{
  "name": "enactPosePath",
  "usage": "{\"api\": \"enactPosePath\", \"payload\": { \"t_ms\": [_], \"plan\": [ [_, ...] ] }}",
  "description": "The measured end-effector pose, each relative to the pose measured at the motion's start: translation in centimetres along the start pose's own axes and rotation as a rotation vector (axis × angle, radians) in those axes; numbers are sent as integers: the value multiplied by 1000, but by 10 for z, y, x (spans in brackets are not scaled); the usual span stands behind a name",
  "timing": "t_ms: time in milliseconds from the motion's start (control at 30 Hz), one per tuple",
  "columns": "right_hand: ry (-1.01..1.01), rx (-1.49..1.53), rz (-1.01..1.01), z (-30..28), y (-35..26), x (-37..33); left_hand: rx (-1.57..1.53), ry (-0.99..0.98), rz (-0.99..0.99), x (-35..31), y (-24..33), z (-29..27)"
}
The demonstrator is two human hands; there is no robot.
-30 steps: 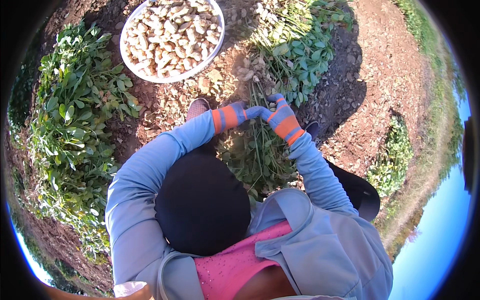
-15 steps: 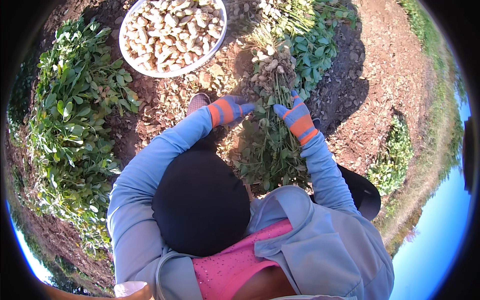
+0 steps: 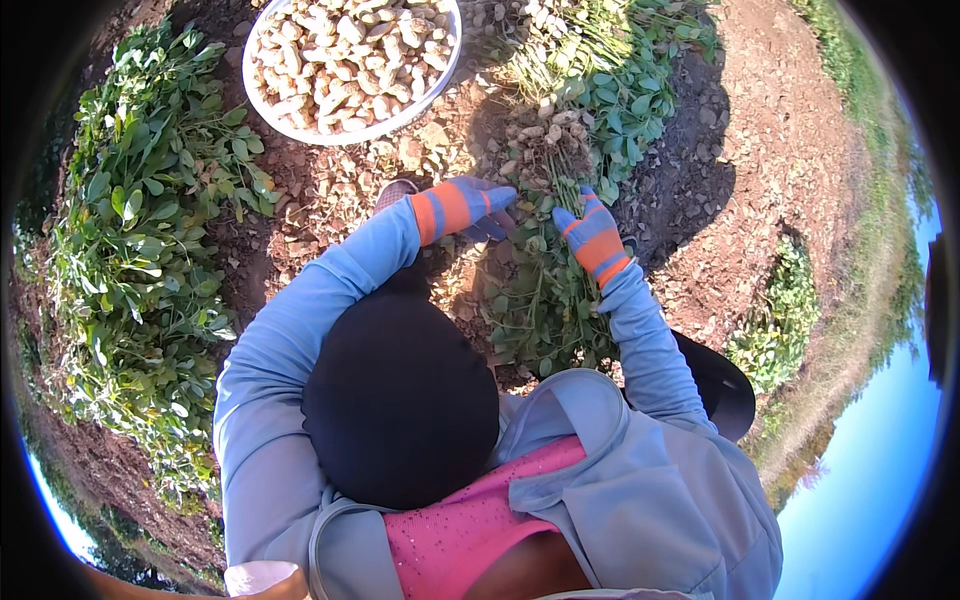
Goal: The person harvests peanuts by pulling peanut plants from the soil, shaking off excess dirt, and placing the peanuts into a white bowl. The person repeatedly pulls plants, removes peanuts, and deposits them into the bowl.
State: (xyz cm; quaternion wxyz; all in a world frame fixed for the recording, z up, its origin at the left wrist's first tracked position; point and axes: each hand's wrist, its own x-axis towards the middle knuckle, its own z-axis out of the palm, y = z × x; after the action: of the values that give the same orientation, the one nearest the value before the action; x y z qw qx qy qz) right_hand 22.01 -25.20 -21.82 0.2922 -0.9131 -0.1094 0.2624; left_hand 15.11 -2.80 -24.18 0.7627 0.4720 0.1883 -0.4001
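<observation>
The right hand [image 3: 592, 238] gripped the peanut plant [image 3: 548, 262] mid-stem, its long axis running away from the person, pods [image 3: 545, 150] at the far end. The left hand [image 3: 470, 208], fingers curled loosely, touched it just below them.

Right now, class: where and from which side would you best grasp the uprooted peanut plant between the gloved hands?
Probably grip the peanut plant at its bunched stems, just below the pod cluster, coming from either side. The stems narrow there; leaves spread toward the person, pods hang loosely at the far end.
</observation>
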Motion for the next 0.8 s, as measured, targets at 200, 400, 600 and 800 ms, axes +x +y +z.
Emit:
{"api": "enactPosePath", "payload": {
  "t_ms": [200, 400, 600, 800],
  "plan": [
    [-130, -20, 14, -8, -45, -6, -21, -41, -32, -10, 10, 7],
    [-189, 168, -73, -3, -51, -10, -209, 314, 125, 1, 7, -3],
    [-347, 462, -56, 5, -48, -9, -143, 234, 104, 5, -1, -4],
    [-179, 462, 119, 19, 8, 7, -258, 388, 124, 2, -6, -16]
  ]
}}
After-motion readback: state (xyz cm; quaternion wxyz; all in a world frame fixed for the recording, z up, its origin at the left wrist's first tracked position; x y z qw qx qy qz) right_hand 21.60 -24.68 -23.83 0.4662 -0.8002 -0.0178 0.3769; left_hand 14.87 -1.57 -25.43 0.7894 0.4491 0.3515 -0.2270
